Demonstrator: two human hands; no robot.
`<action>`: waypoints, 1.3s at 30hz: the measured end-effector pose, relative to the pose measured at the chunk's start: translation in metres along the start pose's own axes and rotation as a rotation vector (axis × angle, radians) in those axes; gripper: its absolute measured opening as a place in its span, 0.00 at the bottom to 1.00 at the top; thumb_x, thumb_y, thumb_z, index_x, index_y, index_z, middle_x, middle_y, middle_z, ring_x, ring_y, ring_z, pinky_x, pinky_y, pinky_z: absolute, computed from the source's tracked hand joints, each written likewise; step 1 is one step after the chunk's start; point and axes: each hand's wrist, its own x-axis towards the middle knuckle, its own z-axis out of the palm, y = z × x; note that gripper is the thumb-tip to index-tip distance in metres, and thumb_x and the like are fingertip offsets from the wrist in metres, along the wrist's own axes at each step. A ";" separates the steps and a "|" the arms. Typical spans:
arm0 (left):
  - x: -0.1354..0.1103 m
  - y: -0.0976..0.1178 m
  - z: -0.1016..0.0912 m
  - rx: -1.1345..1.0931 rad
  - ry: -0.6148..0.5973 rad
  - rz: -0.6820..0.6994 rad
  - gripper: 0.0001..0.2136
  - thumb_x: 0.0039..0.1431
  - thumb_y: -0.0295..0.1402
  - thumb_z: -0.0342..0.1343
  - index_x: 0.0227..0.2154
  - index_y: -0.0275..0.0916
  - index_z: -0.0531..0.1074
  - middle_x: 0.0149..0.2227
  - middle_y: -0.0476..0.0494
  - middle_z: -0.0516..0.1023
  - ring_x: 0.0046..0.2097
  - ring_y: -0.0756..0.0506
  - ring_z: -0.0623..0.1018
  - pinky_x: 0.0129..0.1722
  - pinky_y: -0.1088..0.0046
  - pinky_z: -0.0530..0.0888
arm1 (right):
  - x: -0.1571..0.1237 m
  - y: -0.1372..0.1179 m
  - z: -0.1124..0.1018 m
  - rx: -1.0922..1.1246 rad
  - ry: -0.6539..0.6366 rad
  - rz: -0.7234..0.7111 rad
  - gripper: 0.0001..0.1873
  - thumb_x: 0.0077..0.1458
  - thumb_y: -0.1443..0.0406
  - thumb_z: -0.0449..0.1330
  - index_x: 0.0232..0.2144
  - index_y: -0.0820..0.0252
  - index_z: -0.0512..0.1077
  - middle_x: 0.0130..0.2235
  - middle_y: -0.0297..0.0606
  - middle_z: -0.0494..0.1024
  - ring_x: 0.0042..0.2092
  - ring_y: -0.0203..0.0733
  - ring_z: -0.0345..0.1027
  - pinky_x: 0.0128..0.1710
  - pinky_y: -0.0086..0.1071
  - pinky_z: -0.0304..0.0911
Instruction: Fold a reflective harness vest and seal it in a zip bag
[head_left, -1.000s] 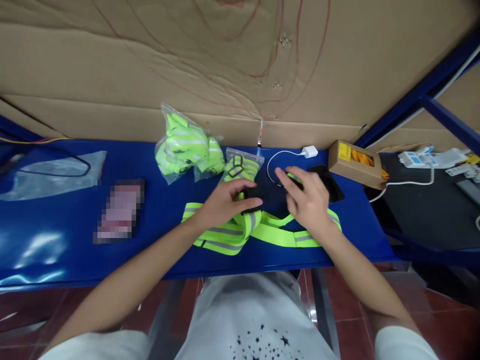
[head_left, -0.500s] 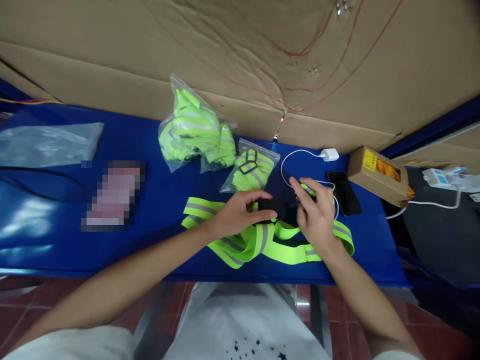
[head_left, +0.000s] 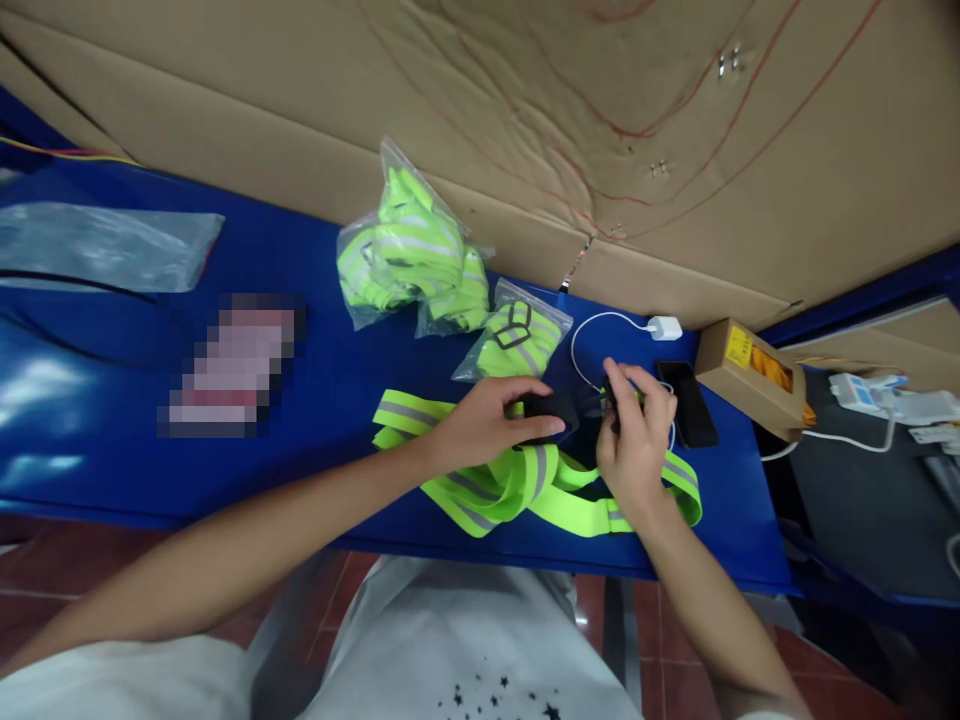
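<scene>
My left hand [head_left: 487,425] is closed around a small black block-like object [head_left: 555,412], its thumb along the lower side. Just to the right, my right hand [head_left: 637,440] pinches a small dark piece [head_left: 609,400] that the fingers partly cover; its kind cannot be made out. Below both hands, a neon-yellow reflective strap with a grey stripe [head_left: 574,510] lies in loose loops on the table. Part of the strap runs under my right wrist, and another end reaches out left beneath my left forearm.
Clear bags of neon straps [head_left: 420,250] lean at the back, with a smaller flat bag [head_left: 521,335] in front. A white charger [head_left: 664,328], a black phone [head_left: 688,403] and a cardboard box [head_left: 750,375] lie right. On the left are a plastic bag [head_left: 112,245] and a blurred-out item [head_left: 236,365].
The view has tilted and shifted slightly. My right index finger has bent closer to the thumb over the dark piece. My left hand keeps its hold on the black object.
</scene>
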 end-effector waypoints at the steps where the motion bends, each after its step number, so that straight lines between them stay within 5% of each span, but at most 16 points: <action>1: 0.000 -0.001 0.000 -0.005 -0.023 -0.002 0.15 0.55 0.42 0.67 0.40 0.38 0.80 0.35 0.48 0.80 0.37 0.46 0.76 0.36 0.73 0.70 | 0.000 0.001 0.000 -0.006 0.009 -0.001 0.37 0.63 0.75 0.49 0.72 0.49 0.55 0.57 0.50 0.70 0.58 0.54 0.68 0.53 0.47 0.64; 19: 0.000 -0.004 -0.002 -0.095 -0.160 0.015 0.16 0.58 0.48 0.62 0.34 0.38 0.77 0.29 0.49 0.75 0.32 0.47 0.71 0.31 0.73 0.65 | -0.005 -0.003 0.000 0.071 0.022 -0.072 0.38 0.61 0.72 0.54 0.71 0.47 0.57 0.57 0.48 0.67 0.57 0.54 0.67 0.53 0.46 0.67; 26: 0.000 0.005 -0.011 -0.075 -0.230 0.066 0.15 0.59 0.45 0.62 0.31 0.36 0.75 0.27 0.51 0.70 0.30 0.49 0.68 0.30 0.74 0.62 | -0.008 -0.015 -0.001 0.240 -0.135 -0.143 0.40 0.61 0.69 0.55 0.73 0.52 0.50 0.61 0.51 0.64 0.62 0.57 0.64 0.58 0.53 0.66; 31: -0.001 0.018 -0.027 -0.059 -0.295 0.046 0.16 0.57 0.46 0.64 0.32 0.35 0.77 0.27 0.51 0.72 0.30 0.50 0.70 0.29 0.75 0.63 | 0.009 -0.001 -0.027 0.672 -0.391 0.033 0.49 0.62 0.54 0.63 0.74 0.55 0.43 0.68 0.53 0.62 0.68 0.60 0.60 0.64 0.56 0.62; 35: -0.005 0.041 -0.031 -0.096 -0.362 0.094 0.13 0.57 0.43 0.65 0.32 0.36 0.77 0.29 0.50 0.75 0.32 0.50 0.73 0.31 0.76 0.66 | 0.033 0.006 -0.059 0.785 -0.651 0.017 0.32 0.60 0.54 0.66 0.64 0.53 0.67 0.53 0.42 0.79 0.50 0.50 0.78 0.48 0.41 0.76; 39: -0.008 0.077 -0.025 -0.365 -0.191 0.157 0.16 0.59 0.45 0.64 0.44 0.41 0.72 0.36 0.48 0.78 0.39 0.47 0.78 0.38 0.73 0.73 | 0.054 -0.007 -0.086 0.860 -0.559 0.082 0.13 0.66 0.56 0.62 0.49 0.52 0.77 0.38 0.35 0.83 0.35 0.42 0.79 0.34 0.34 0.76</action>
